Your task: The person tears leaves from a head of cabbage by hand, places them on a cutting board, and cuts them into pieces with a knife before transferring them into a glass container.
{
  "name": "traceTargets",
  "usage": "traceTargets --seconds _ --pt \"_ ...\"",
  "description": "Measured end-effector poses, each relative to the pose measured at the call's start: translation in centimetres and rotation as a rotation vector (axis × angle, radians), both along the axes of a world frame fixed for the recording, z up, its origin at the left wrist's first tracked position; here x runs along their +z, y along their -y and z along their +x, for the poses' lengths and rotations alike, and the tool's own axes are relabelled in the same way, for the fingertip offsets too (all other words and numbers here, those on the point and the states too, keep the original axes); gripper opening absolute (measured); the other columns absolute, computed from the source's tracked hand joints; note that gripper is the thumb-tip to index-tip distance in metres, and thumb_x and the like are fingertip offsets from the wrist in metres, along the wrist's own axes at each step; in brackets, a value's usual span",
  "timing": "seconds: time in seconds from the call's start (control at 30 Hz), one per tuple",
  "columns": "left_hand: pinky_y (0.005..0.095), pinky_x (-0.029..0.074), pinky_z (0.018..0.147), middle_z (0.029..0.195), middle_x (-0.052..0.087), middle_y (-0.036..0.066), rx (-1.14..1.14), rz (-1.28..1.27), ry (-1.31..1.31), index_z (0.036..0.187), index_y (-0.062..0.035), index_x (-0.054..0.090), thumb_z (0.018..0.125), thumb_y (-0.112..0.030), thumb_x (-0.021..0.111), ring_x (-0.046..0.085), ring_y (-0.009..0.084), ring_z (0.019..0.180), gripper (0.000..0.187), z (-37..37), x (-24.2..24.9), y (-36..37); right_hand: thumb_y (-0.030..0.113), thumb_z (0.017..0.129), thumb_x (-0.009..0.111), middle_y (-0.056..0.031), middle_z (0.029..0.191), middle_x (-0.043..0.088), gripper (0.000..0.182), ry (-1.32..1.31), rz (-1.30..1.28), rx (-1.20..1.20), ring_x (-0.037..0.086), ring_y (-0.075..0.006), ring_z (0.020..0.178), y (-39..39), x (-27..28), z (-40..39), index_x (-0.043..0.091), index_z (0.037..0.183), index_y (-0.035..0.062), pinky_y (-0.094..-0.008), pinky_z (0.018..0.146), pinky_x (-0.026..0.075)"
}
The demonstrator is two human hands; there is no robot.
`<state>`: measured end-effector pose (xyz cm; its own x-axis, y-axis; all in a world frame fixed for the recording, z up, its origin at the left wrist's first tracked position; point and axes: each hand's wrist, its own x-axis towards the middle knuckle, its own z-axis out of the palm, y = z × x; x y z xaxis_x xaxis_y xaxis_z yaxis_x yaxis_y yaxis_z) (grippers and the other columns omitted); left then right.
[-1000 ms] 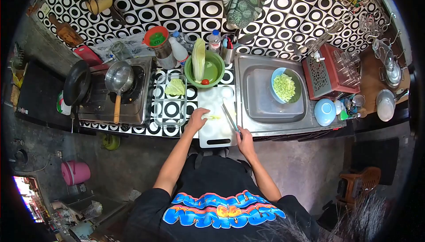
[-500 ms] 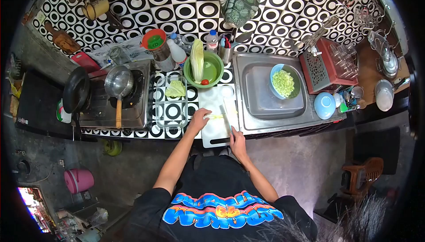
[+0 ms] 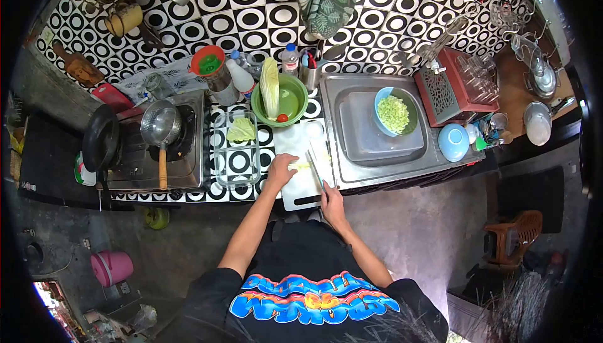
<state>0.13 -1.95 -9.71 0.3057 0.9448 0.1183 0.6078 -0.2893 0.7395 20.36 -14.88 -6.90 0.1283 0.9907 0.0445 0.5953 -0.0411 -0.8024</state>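
My left hand point(image 3: 282, 171) rests on the white cutting board point(image 3: 294, 139) with its fingers closed on a pale strip of napa cabbage point(image 3: 303, 166). My right hand point(image 3: 332, 204) grips a knife point(image 3: 318, 166) by the handle. Its blade points away from me over the board, at the right end of the strip. Just beyond the board stands a green basin point(image 3: 301, 109) holding an upright napa cabbage piece point(image 3: 270, 89) and a small tomato point(image 3: 282, 118). A cabbage leaf point(image 3: 241, 130) lies in the clear glass dish point(image 3: 237, 181) to the left.
On the right, the steel sink point(image 3: 349, 166) holds an upturned tub point(image 3: 364, 141) and a bowl point(image 3: 381, 117) of chopped greens point(image 3: 394, 115). To the left is a stove point(image 3: 129, 176) with a saucepan point(image 3: 161, 123) and black frying pan point(image 3: 100, 137). Bottles point(image 3: 241, 78) line the back.
The whole view has shifted slightly, so the counter appears farther left. Both hands stay at the board, left on the cabbage strip and right on the knife; the blade's angle differs a little.
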Motion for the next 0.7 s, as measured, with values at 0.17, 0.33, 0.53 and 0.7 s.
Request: traceTargets --seconds 0.17,0.33,0.53,0.7 --pt "0.0402 0.048 0.094 0.106 0.069 0.009 0.012 0.005 0.017 0.105 -0.0093 0.074 0.07 -0.008 0.077 0.06 0.0322 0.103 0.036 -0.6 -0.8 0.2 0.003 0.092 0.056 -0.0263 0.083 0.059 0.039 0.034 0.005 0.005 0.058 -0.0399 0.076 0.0 -0.3 0.2 0.058 0.131 -0.0025 -0.0444 0.074 0.047" --pt "0.0405 0.047 0.094 0.105 0.069 0.006 0.035 -0.016 -0.036 0.105 -0.0106 0.074 0.071 -0.012 0.078 0.06 0.0301 0.102 0.033 0.2 0.2 0.1 0.003 0.092 0.056 -0.025 0.082 0.058 0.042 0.029 0.058 0.021 0.056 -0.0398 0.074 -0.1 -0.4 0.2 0.056 0.134 -0.0019 -0.0454 0.073 0.046" --pt "0.0416 0.046 0.09 0.099 0.07 0.004 -0.072 0.053 -0.071 0.097 -0.0118 0.076 0.077 -0.02 0.076 0.061 0.0277 0.097 0.022 2.2 -0.1 -0.6 0.002 0.091 0.056 -0.0253 0.083 0.058 0.05 0.043 0.028 0.051 0.057 -0.0406 0.078 0.1 1.0 -0.3 0.049 0.141 0.0007 -0.0458 0.075 0.046" --pt "0.0416 0.048 0.086 0.093 0.071 0.004 -0.081 0.065 -0.115 0.089 -0.0107 0.076 0.079 -0.02 0.073 0.062 0.0272 0.093 0.014 3.1 -0.7 -1.0 0.0 0.091 0.055 -0.0248 0.082 0.055 0.053 0.048 -0.01 0.092 0.056 -0.0407 0.077 0.5 1.3 -0.5 0.047 0.143 0.0019 -0.0467 0.076 0.046"
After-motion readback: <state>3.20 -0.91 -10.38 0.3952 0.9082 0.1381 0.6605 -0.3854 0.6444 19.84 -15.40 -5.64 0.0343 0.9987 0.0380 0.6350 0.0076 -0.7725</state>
